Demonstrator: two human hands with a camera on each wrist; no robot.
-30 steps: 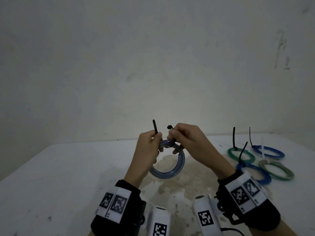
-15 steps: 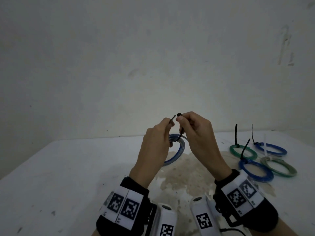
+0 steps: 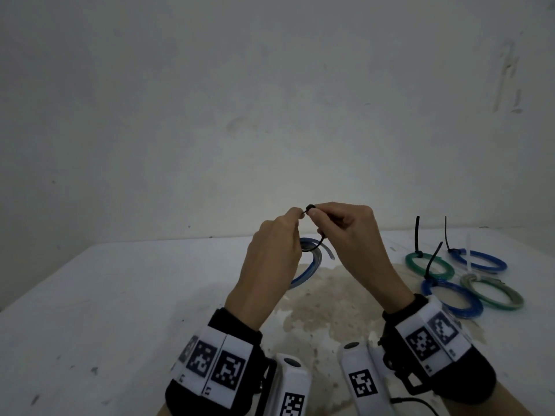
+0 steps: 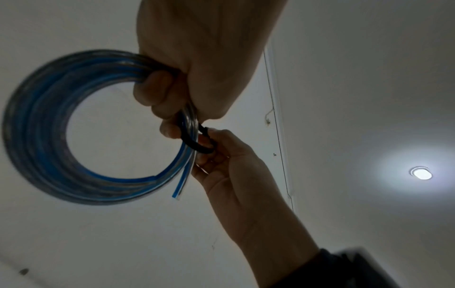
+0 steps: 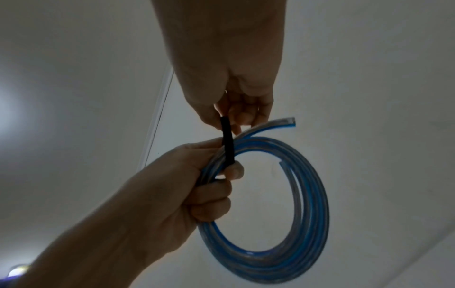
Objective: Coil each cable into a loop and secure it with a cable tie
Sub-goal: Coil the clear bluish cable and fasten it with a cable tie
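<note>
A blue and clear cable coil (image 3: 313, 260) hangs above the white table (image 3: 120, 295), gripped in the curled lower fingers of my left hand (image 3: 295, 216). A black cable tie (image 3: 309, 209) wraps round the coil's bundled strands. My right hand (image 3: 315, 214) pinches the tie's head end, while my left thumb and forefinger pinch its tail tip right beside the head. From the left wrist, the tie (image 4: 194, 144) loops round the coil (image 4: 49, 126). The right wrist view has the tie strap (image 5: 227, 142) running up from the coil (image 5: 295, 214) into my right fingers (image 5: 236, 117).
Several tied coils lie at the table's right: a green one (image 3: 429, 265), two blue ones (image 3: 480, 261) (image 3: 453, 298) and a grey-green one (image 3: 492, 291), with tie tails sticking up. A brownish stain (image 3: 324, 295) marks the table below my hands. A wall stands close behind.
Both hands have risen with the coil. The tie's two ends, apart a second ago, now meet between my fingertips, and the coil hangs lower behind my left hand.
</note>
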